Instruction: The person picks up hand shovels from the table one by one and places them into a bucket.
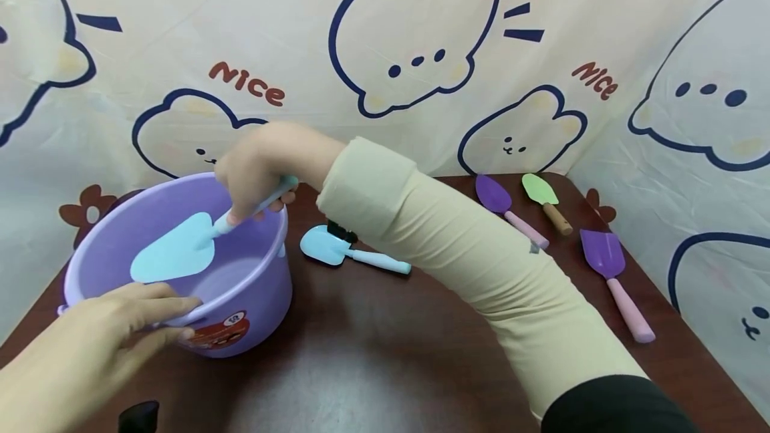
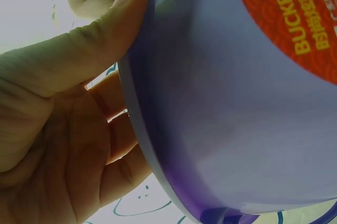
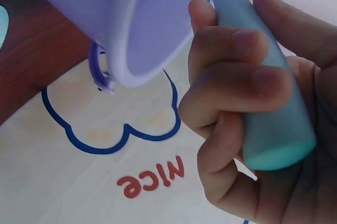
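A purple bucket with a red label stands on the left of the table. My left hand grips its near rim, the thumb outside the wall and the fingers inside, as the left wrist view shows. In my right hand is a light blue toy shovel, its blade tilted down over the bucket's mouth. The right wrist view shows my fingers curled round the shovel's handle. A second light blue shovel lies on the table just right of the bucket, near my right forearm.
Toward the table's right edge lie a purple trowel with a pink handle, a green trowel with a wooden handle and a flat-edged purple shovel. A printed cloth hangs behind the brown table. A black object shows at the front left.
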The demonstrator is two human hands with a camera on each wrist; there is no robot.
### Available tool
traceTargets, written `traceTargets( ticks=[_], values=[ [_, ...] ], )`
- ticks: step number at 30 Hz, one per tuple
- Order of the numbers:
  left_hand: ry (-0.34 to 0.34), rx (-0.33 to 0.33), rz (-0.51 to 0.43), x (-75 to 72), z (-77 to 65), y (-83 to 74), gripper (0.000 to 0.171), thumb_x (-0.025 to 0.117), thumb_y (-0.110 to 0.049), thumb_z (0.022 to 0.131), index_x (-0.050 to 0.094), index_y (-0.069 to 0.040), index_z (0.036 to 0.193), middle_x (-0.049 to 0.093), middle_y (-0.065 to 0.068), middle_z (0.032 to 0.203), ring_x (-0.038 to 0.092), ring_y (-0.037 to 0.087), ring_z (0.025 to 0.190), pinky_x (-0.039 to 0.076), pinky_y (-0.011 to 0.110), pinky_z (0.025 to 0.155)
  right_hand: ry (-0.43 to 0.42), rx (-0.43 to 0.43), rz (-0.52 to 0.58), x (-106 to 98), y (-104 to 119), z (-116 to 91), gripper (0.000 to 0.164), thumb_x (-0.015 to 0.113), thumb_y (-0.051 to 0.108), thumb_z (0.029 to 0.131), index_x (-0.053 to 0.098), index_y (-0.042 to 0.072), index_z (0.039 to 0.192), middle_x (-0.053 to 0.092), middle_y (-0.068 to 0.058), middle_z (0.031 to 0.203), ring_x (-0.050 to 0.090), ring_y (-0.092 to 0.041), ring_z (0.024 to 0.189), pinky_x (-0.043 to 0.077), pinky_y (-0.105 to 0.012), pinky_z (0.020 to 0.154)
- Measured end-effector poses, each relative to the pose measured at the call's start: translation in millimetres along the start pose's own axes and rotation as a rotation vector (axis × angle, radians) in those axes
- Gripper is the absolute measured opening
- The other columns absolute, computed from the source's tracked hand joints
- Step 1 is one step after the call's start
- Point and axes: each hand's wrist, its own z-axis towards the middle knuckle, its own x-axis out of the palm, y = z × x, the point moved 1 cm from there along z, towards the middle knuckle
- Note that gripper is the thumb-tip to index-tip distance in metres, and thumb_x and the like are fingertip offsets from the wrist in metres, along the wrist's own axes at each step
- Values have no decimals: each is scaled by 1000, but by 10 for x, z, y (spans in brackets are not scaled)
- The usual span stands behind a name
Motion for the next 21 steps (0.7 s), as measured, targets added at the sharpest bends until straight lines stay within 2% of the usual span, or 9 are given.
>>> traceTargets(
  ticks=[3,4,6,8,11,15,18,21],
  values=[
    [32,-30,6,9,-16,0,36,90,-23,68,77,-31,101,68,-18,94,60,7,81,57,29,71,32,3,2,68,53,80,30,49,48,101,52,19,108,58,5,80,50,-9,52,44,-20,54],
    [36,-35,5,11,-21,0,37,90,-23,67,78,-30,101,68,-17,94,59,7,81,57,30,69,40,1,0,90,70,110,30,48,47,101,49,20,111,57,5,84,49,-8,53,43,-19,53],
    [32,-28,-1,13,-24,-3,37,90,-23,67,78,-29,102,66,-19,91,57,4,79,56,29,67,50,-5,0,132,102,168,32,47,46,102,43,21,121,55,5,89,50,-7,56,43,-18,52],
    [8,0,-9,11,-24,-3,38,91,-21,66,78,-29,101,62,-23,88,52,-1,77,49,16,65,56,-11,-3,168,133,222,37,46,46,102,37,23,129,53,5,91,50,-7,58,43,-17,51],
    [-27,42,-18,7,-21,-8,37,91,-18,64,78,-29,97,56,-27,84,47,-5,75,38,8,63,52,-32,-6,219,176,296,40,46,45,102,34,23,133,52,4,88,50,-6,59,42,-16,50],
    [1,32,-14,13,-37,-9,35,90,-19,66,78,-29,97,52,-27,81,43,-5,74,38,13,60,4,-65,-5,296,246,378,35,48,43,102,38,20,127,53,3,83,50,-5,56,42,-16,49],
    [18,18,-8,18,-61,6,35,90,-20,66,78,-29,98,50,-27,80,42,-5,74,39,18,58,-40,-70,55,348,324,433,30,50,37,102,40,20,124,52,5,94,51,-5,56,42,-16,50],
    [21,9,-13,25,-87,26,36,90,-19,66,78,-29,98,50,-27,80,42,-5,74,39,18,58,-78,-63,61,377,425,490,25,50,31,103,41,21,125,49,8,107,54,-3,59,43,-13,52]
  ],
)
